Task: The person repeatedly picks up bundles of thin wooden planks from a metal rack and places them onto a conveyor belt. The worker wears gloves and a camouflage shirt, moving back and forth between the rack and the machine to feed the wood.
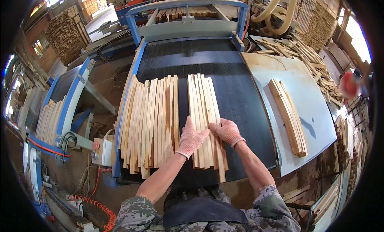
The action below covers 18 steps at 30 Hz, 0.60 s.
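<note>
A small bundle of pale wooden strips (203, 100) lies lengthwise on the dark conveyor belt (240, 108). My left hand (192, 139), in a pinkish knitted glove, grips its left side, the thumb pointing across the top. On the right side my gloved right hand (227, 132) holds the same bundle, thumb over the top and the other fingers partly hidden at the edge. One strip sticks out below the rest at the near end. Left of the bundle, across a narrow gap, lies a wider row of wooden strips (150, 124) with uneven near ends.
A blue machine frame (186, 6) spans the belt's far end. To the right, a pale blue board (276, 132) carries a few strips (288, 116), with a heap of loose strips (316, 68) beyond. A control box (102, 152) stands by the belt's left edge, near a coiled orange hose (102, 210).
</note>
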### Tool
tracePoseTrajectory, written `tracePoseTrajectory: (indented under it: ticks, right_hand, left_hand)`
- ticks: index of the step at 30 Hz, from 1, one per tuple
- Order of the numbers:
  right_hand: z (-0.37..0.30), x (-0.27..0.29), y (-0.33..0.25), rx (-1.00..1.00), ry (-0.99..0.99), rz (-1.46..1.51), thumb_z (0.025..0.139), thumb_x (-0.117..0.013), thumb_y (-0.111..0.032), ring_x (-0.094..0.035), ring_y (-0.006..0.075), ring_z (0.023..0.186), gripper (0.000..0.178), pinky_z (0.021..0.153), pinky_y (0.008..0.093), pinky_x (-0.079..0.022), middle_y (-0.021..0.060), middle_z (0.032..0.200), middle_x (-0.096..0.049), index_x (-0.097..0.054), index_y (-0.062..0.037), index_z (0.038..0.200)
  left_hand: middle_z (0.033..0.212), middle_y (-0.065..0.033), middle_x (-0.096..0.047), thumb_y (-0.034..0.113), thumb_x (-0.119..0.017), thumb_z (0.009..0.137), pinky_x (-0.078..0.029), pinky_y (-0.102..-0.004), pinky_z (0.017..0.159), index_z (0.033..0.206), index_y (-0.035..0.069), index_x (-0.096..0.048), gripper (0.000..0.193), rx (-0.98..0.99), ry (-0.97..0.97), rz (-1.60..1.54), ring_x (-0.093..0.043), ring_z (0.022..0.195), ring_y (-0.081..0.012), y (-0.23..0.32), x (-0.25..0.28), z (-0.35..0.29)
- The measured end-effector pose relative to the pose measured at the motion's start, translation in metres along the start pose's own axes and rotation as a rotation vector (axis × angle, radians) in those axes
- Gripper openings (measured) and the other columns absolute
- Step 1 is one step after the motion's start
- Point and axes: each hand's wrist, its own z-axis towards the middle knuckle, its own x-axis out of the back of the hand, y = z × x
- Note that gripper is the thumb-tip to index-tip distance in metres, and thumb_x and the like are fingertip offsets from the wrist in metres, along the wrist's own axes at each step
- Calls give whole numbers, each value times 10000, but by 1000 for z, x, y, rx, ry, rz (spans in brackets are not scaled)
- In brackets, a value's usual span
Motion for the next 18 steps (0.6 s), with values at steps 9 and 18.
tracePoseTrajectory:
  ticks: [9, 18]
  right_hand:
    - [61, -32, -23, -67, -155, -225, 953, -604, -601, -742, 434, 1059, 678, 944, 478, -567, 293, 1067, -766, -769, 43, 1086]
    - [10, 83, 61, 146, 349, -202, 892, -754, -459, -677, 483, 1123, 697, 980, 557, -550, 287, 1218, -681, -503, -58, 1403]
  left_hand:
    - [1480, -294, -586, 308, -856, 844, -427, -510, 1209, 1434, -37, -597, 731, -517, 210, 329, -538, 1415, -445, 16, 31, -50]
    - [1605, -302, -463, 479, -768, 881, -240, -555, 1296, 1514, 12, -557, 815, -344, 78, 679, -386, 1521, -469, 6, 19, -65]
